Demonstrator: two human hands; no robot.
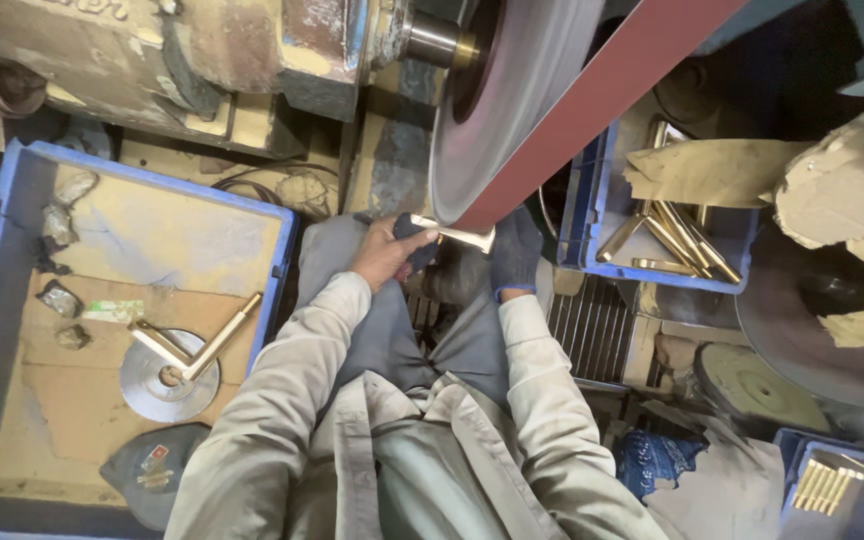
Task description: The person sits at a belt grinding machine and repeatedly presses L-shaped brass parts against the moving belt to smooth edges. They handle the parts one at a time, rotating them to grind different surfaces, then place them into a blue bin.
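View from above of a person seated at a belt grinding machine. Both hands hold a short brass piece (460, 234) level against the spinning grey wheel (507, 90), where a dark red abrasive belt (592, 100) runs over it and away toward the upper right. The left hand (387, 255) is bare, its fingers closed around a dark cloth wrapped on the left end of the piece. The right hand (515, 250) wears a dark blue glove, and its fingers are closed on the right end, just below the belt. Both arms are in pale grey sleeves, and the piece sits above the person's knees.

To the left lies a blue tray (12, 300) lined with cardboard. Near the tray's middle, an L-shaped brass part (197, 345) rests on a round metal disc (157, 385). To the right of the hands, a blue crate (592, 215) holds more brass rods (677, 240) under a piece of torn cardboard (712, 170). At the bottom right corner, another blue box (837, 500) holds a row of thin brass sticks (824, 487).
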